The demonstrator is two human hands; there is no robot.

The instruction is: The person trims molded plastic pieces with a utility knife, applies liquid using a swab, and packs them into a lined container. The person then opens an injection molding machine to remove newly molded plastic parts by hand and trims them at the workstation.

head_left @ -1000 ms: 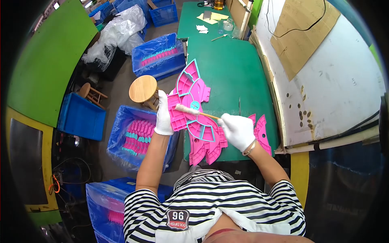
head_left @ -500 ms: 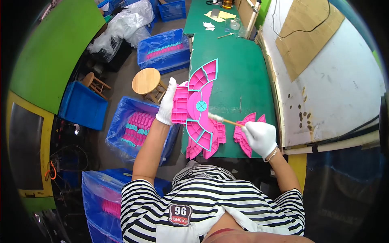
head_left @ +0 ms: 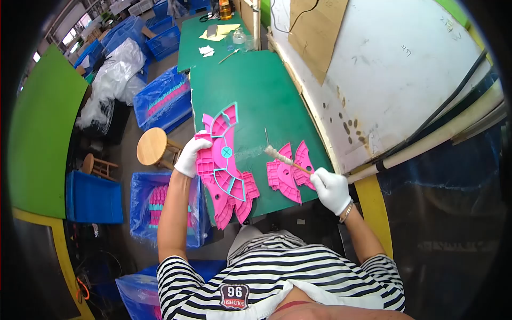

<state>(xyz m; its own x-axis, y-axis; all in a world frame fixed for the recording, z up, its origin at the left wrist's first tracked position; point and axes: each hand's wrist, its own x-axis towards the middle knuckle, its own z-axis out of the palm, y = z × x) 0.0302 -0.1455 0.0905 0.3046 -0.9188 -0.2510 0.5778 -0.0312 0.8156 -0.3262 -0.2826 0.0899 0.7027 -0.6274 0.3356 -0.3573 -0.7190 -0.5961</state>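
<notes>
In a white glove, my left hand (head_left: 193,154) grips the left edge of a pink plastic piece (head_left: 222,154) with turquoise trim and a round turquoise disc marked with a cross. My right hand (head_left: 332,191), also gloved, is closed on a wooden stick (head_left: 302,168) whose wrapped whitish tip (head_left: 278,155) points up and left, apart from the held piece. Below the held piece lie more pink parts (head_left: 246,205) at the edge of the green table (head_left: 250,90). Other pink pieces (head_left: 287,181) lie under and beside the stick. A thin pointed tool (head_left: 266,135) is on the table.
Blue lined bins (head_left: 162,101) stand left of the table, one holding pink and turquoise parts (head_left: 158,198). A round wooden stool (head_left: 151,146) is near them. Yellow paper (head_left: 220,32), a glass jar (head_left: 238,37) and a brush (head_left: 228,56) lie at the far end. A white board (head_left: 384,74) borders the right.
The view has swung to the right. My left hand has lowered the trimmed piece toward the table. The stick tip has moved away from it, over the loose pink pieces.
</notes>
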